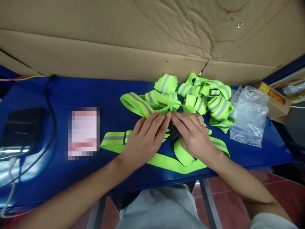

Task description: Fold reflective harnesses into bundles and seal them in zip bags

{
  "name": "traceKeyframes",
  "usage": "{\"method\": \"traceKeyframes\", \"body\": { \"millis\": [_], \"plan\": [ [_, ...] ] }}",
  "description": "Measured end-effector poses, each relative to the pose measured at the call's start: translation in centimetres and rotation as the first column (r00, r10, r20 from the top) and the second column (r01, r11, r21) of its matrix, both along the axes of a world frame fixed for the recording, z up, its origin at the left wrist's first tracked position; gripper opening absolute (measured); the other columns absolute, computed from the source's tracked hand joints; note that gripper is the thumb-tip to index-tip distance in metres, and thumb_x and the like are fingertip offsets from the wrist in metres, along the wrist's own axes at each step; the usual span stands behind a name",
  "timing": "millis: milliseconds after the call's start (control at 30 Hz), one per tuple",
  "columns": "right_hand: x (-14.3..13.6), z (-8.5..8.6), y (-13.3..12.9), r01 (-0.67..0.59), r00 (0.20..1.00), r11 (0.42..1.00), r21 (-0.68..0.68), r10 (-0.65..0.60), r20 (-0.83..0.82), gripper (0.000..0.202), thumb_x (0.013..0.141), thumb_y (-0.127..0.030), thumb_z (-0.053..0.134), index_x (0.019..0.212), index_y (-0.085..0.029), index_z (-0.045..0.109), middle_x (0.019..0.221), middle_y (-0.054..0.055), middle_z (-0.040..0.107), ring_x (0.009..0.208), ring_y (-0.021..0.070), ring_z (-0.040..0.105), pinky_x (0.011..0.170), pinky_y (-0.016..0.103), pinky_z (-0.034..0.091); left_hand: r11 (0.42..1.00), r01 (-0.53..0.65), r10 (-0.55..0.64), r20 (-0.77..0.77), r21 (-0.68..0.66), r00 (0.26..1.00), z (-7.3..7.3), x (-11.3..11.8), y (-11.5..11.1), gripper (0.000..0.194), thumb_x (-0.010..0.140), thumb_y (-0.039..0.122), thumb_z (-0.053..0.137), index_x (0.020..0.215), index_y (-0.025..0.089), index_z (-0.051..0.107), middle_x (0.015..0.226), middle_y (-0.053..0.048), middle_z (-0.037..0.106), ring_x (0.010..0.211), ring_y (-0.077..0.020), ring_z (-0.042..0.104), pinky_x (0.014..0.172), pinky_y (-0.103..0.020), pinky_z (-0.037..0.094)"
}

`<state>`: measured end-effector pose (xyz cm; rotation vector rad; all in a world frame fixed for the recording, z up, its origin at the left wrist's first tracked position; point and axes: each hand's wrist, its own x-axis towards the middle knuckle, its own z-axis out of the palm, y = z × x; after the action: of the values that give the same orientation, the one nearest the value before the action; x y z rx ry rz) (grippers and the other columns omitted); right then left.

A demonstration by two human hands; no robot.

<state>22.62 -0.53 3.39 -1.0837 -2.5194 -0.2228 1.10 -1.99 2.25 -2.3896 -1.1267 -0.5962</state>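
Neon green reflective straps (pixel 177 163) with grey stripes lie spread on the blue table around both hands. My left hand (pixel 146 136) is over the straps, its fingers pressed together and pointing forward; its fingertips meet those of my right hand (pixel 194 132). Both hands are closed at the strap, and what lies under the fingers is mostly hidden. Below and between them, by my right hand, shows a black buckle (pixel 174 132). A black slider (pixel 125 137) sits on the strap left of my left hand. Behind the hands lie several rolled and folded green straps (pixel 166 84).
Clear plastic bags (pixel 250 114) lie at the right beside an open cardboard box (pixel 274 101). A blurred-out card (pixel 83 133) is left of the straps. A black device (pixel 22 130) with cables is farther left. Brown cardboard (pixel 95 54) stands behind the table (pixel 114 86).
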Motion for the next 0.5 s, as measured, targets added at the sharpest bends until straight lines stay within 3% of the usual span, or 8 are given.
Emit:
{"method": "traceKeyframes", "body": {
  "millis": [300,367,500],
  "plan": [
    [-1.1,-0.6,-0.6,-0.019,0.999,1.0,-0.007,0.019,-0.046,0.058,0.092,-0.001,0.04,0.149,-0.001,0.047,0.139,0.024,0.061,0.121,0.0327,0.058,0.097,0.048,0.052,0.999,-0.052,0.051,-0.006,-0.018,0.999,0.2,0.9,-0.9,0.048,0.103,0.008,0.045,0.15,0.002,0.047,0.125,-0.021,0.072,0.119,-0.0306,0.067,0.093,-0.043,0.05],
    [-1.5,-0.6,-0.7,-0.014,0.996,0.999,-0.029,0.012,-0.083,0.064,0.092,0.0,0.039,0.156,-0.001,0.038,0.146,0.025,0.056,0.129,0.0333,0.056,0.1,0.048,0.053,0.997,-0.074,0.074,0.015,0.001,0.997,0.3,1.1,-1.2,0.049,0.102,0.007,0.046,0.151,0.001,0.046,0.123,-0.02,0.073,0.116,-0.0307,0.068,0.091,-0.044,0.049],
    [-2.0,-0.2,-0.7,-0.079,0.979,0.997,-0.013,0.075,-0.191,0.085,0.094,0.001,0.035,0.169,-0.011,-0.002,0.157,0.022,0.048,0.15,0.0314,0.043,0.114,0.052,0.05,0.995,-0.085,0.084,0.029,0.044,0.996,0.4,1.5,-1.8,0.056,0.102,0.007,0.048,0.156,-0.001,0.037,0.116,-0.021,0.074,0.109,-0.0313,0.068,0.089,-0.047,0.047]
  ]
}}
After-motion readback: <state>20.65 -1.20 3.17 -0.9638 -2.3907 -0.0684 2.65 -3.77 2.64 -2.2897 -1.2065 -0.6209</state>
